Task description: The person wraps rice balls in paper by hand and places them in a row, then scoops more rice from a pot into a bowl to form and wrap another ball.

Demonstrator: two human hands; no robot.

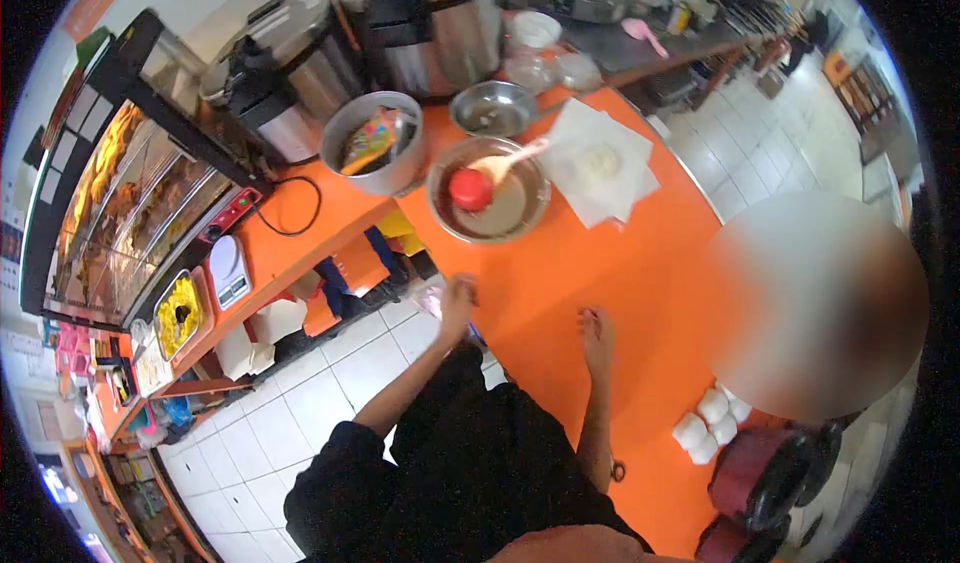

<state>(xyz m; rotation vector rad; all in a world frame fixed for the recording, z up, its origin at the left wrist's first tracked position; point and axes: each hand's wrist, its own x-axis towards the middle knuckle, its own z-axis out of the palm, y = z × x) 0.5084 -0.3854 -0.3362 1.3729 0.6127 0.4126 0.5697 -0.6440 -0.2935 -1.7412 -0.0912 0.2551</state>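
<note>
My left hand (pixel 457 303) is at the near left edge of the orange table (pixel 640 263), blurred by motion. Beside its fingers is a whitish-pink plastic packet (pixel 430 298); whether the hand grips it I cannot tell. Over the tabletop, my right hand (pixel 596 338) has its fingers loosely bent and apart, with nothing visible in them. Beyond both hands stands a metal bowl (pixel 435 213) with a red round object (pixel 471 190) and a pale spoon or paddle (pixel 510 163) in it. White paper sheets (pixel 620 178) lie to the bowl's right, with a small pale mound on top.
A deep pot (pixel 400 168) and a smaller metal bowl (pixel 470 113) stand farther back. Left are a kitchen scale (pixel 228 268), a tray of yellow food (pixel 180 318) and a glass display case (pixel 130 193). Several white packets (pixel 710 423) and dark red pots (pixel 745 473) sit right, near a blurred area.
</note>
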